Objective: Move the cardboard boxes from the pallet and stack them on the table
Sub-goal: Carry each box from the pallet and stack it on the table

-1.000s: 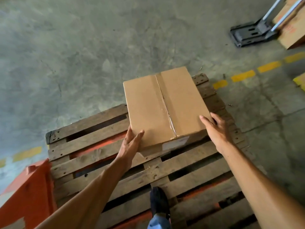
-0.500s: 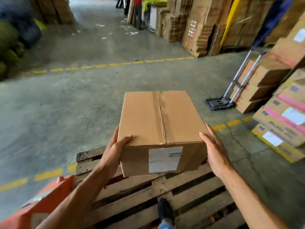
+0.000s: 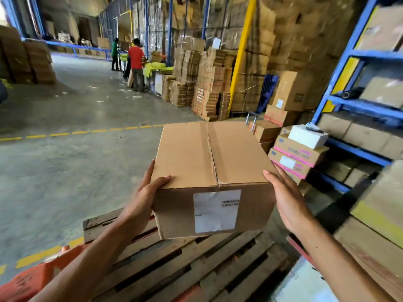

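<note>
1. The cardboard box (image 3: 214, 171) is held above the far end of the wooden pallet (image 3: 196, 264), between the left hand (image 3: 141, 199) on its left side and the right hand (image 3: 287, 199) on its right side.
2. The left thumb lies on the box's top.
3. Right of the box stands a stack of cartons (image 3: 294, 158), with shelving (image 3: 359, 101) behind it.
4. Far behind, 2 workers (image 3: 135, 62) stand beside stacked flat cardboard (image 3: 202, 81).

surface: grey concrete floor (image 3: 65, 171) | directly on it: slatted weathered wooden pallet (image 3: 196, 269) near centre | stacked brown cardboard cartons (image 3: 292, 155) right
</note>
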Motion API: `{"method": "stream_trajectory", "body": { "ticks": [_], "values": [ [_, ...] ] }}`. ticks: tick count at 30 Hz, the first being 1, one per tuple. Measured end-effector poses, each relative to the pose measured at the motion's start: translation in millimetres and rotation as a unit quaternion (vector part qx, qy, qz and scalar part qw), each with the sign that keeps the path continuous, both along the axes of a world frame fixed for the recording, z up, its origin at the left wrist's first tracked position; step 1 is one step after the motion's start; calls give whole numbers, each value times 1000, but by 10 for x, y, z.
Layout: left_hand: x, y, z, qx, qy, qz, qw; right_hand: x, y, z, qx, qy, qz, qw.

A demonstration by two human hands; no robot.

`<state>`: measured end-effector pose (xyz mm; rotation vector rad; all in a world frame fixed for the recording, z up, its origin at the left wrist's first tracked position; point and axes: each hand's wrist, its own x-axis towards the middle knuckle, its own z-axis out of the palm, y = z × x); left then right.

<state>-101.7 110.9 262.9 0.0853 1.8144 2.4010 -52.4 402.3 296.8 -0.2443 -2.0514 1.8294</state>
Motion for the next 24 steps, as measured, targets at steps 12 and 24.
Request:
{"method": "stream_trajectory", "body": {
  "ticks": [12,24],
  "values": [
    [2361,837,217,-43,-15,-185,982,3523,407,-70,-34,-56,-212,975],
    [4924,1941,125,-49,-34,-463,884,7113,233,-124,-81,-51,-488,868]
  ]
}}
